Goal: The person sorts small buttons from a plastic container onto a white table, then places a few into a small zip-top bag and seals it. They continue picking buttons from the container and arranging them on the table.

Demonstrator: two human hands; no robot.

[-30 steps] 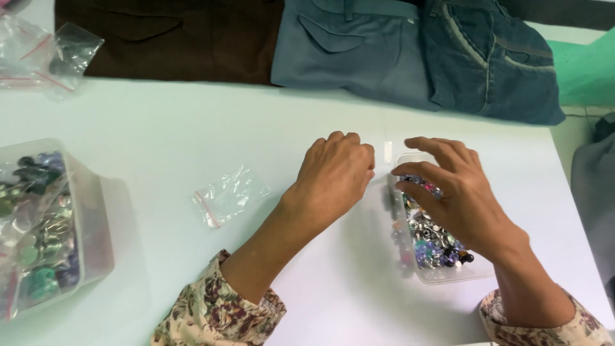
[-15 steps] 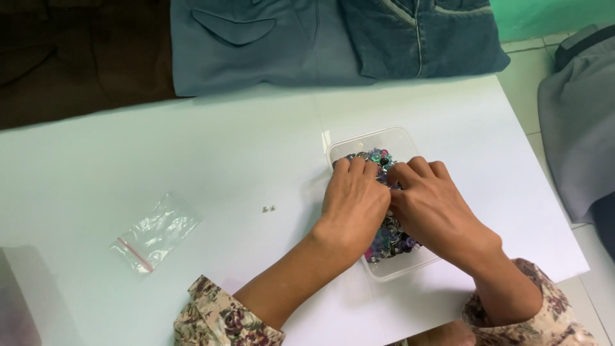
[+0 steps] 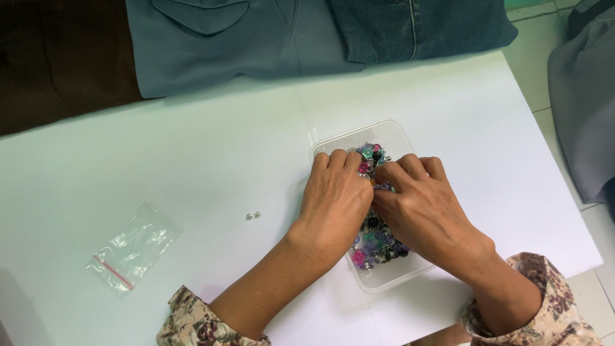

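Both hands are now down in the clear tub (image 3: 391,131) of coloured beads (image 3: 375,240); left hand (image 3: 336,198) and right hand (image 3: 419,208) have closed in together, fingertips pinching one bead; bag (image 3: 131,247) lies apart.

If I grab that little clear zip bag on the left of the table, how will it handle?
The zip bag looks like thin, crinkled clear film lying flat, so it is probably floppy and very light. On the smooth white table it may slide rather than lift when pushed. It looks nearly empty, so unlikely to roll or tip.

Head view, close, straight down
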